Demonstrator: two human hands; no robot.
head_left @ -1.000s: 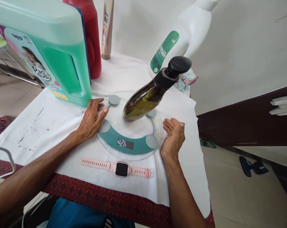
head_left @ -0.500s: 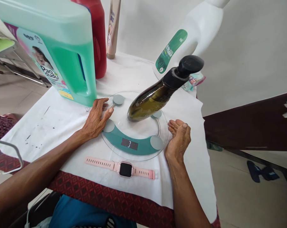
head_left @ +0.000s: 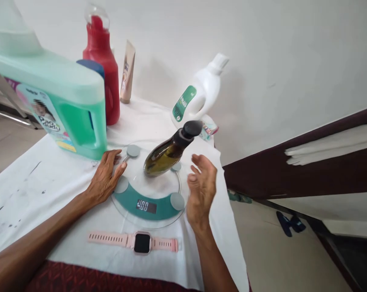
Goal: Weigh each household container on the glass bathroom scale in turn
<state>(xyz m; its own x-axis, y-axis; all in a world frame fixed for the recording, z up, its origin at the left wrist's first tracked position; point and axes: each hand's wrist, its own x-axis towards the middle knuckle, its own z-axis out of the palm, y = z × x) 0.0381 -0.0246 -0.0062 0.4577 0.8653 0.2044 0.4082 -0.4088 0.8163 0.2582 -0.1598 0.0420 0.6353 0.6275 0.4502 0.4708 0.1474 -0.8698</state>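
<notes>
A dark olive pump bottle [head_left: 167,152] with a black pump head stands on a round glass scale [head_left: 131,205] with a teal band and a lit display. My left hand [head_left: 106,180] lies flat on the scale's left rim, fingers spread, holding nothing. My right hand [head_left: 201,188] is raised just right of the bottle, fingers loosely open and slightly blurred, not touching it. A pink smartwatch [head_left: 135,242] lies flat on the white cloth in front of the scale.
A big green detergent jug [head_left: 56,113], a red bottle [head_left: 101,69], a beige tube [head_left: 127,73] and a white bottle [head_left: 198,95] with a green label stand behind the scale. The white cloth [head_left: 34,182] covers the table. Dark furniture [head_left: 293,170] lies right.
My right hand has risen from the cloth beside the scale and moved toward the bottle. The camera has tilted up and back. The scale's display reading has changed.
</notes>
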